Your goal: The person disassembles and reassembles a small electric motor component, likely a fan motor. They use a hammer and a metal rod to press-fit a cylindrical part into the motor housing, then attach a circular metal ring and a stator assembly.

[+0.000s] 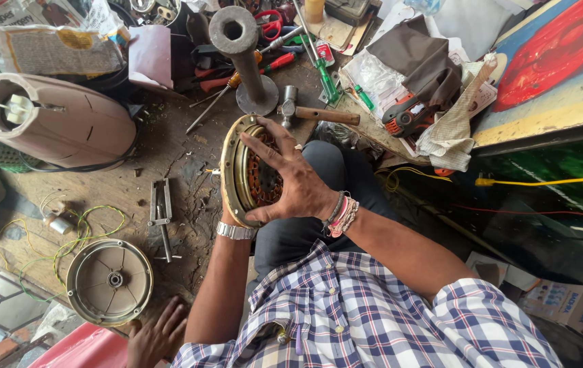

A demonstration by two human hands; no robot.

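Observation:
I hold a round ceiling-fan motor point(238, 178) on its edge above my lap; it has a brass-coloured rim and copper windings inside. My right hand point(293, 182), with bracelets on the wrist, lies spread flat across the motor's open face. My left hand point(228, 217), with a metal watch on the wrist, grips the motor from below and behind and is mostly hidden by it.
On the worn wooden bench lie a round beige motor cover point(109, 281), a metal puller point(160, 217), green-yellow wire point(94, 228), a hammer point(320, 114), a pipe stand point(245, 65) and a beige fan housing point(59, 121). Another person's hand point(158, 334) rests at the bottom left.

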